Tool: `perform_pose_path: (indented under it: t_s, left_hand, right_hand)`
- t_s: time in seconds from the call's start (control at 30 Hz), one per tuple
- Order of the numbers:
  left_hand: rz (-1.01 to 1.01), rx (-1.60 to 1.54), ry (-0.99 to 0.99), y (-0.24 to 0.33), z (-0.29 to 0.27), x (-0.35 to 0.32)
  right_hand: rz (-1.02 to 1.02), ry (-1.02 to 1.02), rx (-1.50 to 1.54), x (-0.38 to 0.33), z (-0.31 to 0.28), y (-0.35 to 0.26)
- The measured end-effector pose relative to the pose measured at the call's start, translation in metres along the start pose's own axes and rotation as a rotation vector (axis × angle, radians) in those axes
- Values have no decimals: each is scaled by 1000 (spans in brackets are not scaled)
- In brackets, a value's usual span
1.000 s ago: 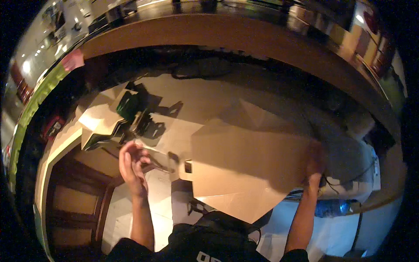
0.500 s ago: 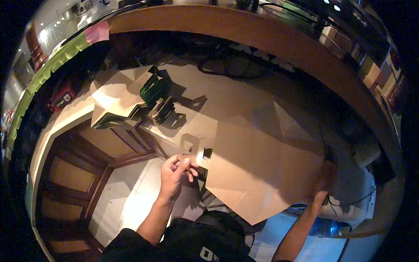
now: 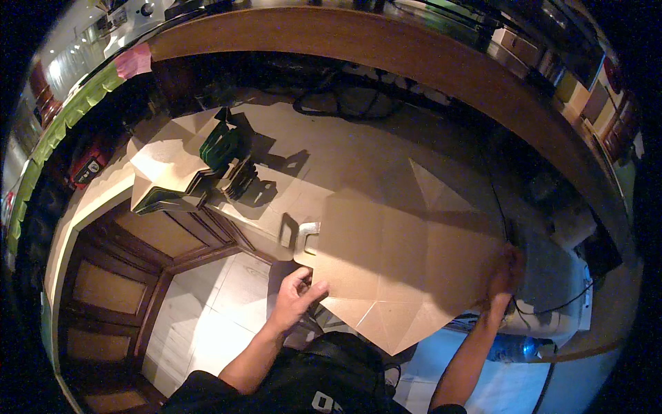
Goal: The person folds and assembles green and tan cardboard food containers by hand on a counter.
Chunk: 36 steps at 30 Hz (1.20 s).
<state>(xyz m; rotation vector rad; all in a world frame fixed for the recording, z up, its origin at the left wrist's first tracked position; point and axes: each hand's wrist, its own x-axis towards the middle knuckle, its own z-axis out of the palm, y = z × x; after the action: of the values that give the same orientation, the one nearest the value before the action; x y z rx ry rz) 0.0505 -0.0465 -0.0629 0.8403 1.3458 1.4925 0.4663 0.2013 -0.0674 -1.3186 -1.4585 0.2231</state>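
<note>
A flat, creased brown cardboard blank lies tilted in front of me, over the near part of the tabletop. From its left side sticks a handle tab with a cut-out hole. My left hand grips the blank's left edge just below that tab, thumb on top and fingers beneath. At the opposite edge my right hand holds the blank; its fingers are in shadow and partly hidden. A stack of similar cardboard blanks lies at the far left, with green-edged handle tabs pointing right.
Black cables lie at the back beneath a wooden shelf edge. A red device sits at the far left. Below the table's left edge are brown panelled doors. A blue-lit plastic bottle is near my right forearm.
My left hand has moved down and right, from beside the handle tab onto the blank's left edge. The tab now shows uncovered. The whole view has shifted slightly.
</note>
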Motion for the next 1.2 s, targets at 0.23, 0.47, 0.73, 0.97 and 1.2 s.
perform_pose_path:
  t_s: [0.23, 0.47, 0.73, 0.97, 1.2]
  left_hand:
    - [-35, -115, 66, 15, 15, 5]
    - [50, -232, -22, 15, 8, 4]
    - [165, -232, -18, 0, -15, 5]
    - [114, -89, -209, -15, 9, -11]
    - [113, 155, -422, -38, 43, -30]
  right_hand:
    - [21, -122, 18, 2, -2, -21]
    - [31, 42, -34, -3, 2, -27]
    - [34, 65, -38, -12, 3, -67]
    - [79, 21, 83, -3, 17, -35]
    - [85, 7, 192, -8, 21, -66]
